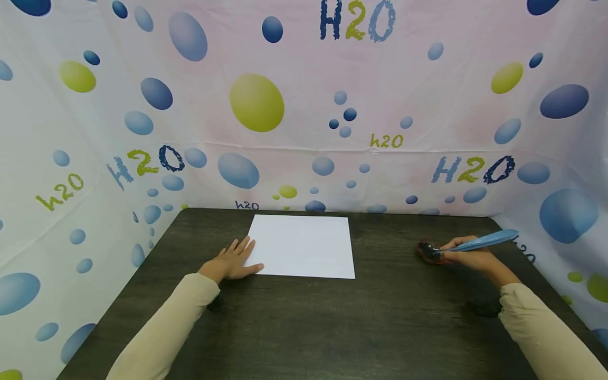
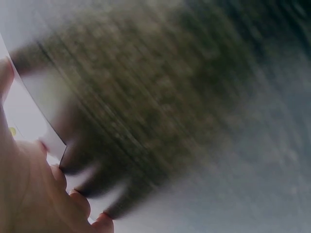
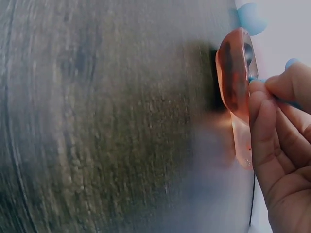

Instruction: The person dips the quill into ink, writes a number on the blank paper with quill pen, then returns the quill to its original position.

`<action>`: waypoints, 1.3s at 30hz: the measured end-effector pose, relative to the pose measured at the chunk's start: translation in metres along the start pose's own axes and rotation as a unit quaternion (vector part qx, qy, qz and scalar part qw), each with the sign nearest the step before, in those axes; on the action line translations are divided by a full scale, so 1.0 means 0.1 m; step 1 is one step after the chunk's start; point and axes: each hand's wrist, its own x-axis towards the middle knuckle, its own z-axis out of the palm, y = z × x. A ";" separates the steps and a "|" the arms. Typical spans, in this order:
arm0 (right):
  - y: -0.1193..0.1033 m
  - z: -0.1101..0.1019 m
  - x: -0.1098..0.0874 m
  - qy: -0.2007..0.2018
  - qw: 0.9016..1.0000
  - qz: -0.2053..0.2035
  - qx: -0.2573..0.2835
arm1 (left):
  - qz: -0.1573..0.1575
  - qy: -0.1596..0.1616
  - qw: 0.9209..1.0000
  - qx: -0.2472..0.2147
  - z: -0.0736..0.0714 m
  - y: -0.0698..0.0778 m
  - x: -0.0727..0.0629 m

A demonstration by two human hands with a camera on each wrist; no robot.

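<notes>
A sheet of white paper (image 1: 304, 245) lies on the dark table. My left hand (image 1: 234, 262) rests flat with spread fingers over its left edge and lower-left corner; the left wrist view shows this hand (image 2: 34, 184) and the paper's corner close up. Over at the right, my right hand (image 1: 467, 257) pinches a long blue tool (image 1: 491, 240), thin at the front and broad at the back end. Its thin end points into a small translucent reddish dish (image 3: 232, 73) with something dark and glossy inside. The tool's tip is hidden in the dish.
The dark wood-grain table (image 1: 309, 327) runs up to a pale backdrop cloth (image 1: 304, 79) with blue and green dots and H2O lettering. The cloth also covers the left and right sides. Dark wrist bands show under both sleeves.
</notes>
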 end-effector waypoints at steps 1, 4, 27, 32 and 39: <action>0.00 0.00 0.00 0.000 1.000 0.000 0.000 | 0.000 0.000 1.000 0.001 0.01 0.00 0.01; 0.02 0.00 -0.01 0.001 1.000 0.000 0.006 | 0.001 0.001 1.000 -0.001 0.01 0.01 0.01; -0.46 0.25 0.14 0.080 0.990 -0.077 0.092 | 0.001 0.004 1.000 0.001 0.03 -0.01 0.02; -0.64 0.46 0.27 0.090 0.983 -0.094 0.127 | -0.005 0.000 1.000 0.002 0.02 -0.01 0.03; -0.90 0.82 0.46 0.095 0.973 -0.107 0.179 | -0.006 -0.005 1.000 -0.003 0.00 0.02 0.01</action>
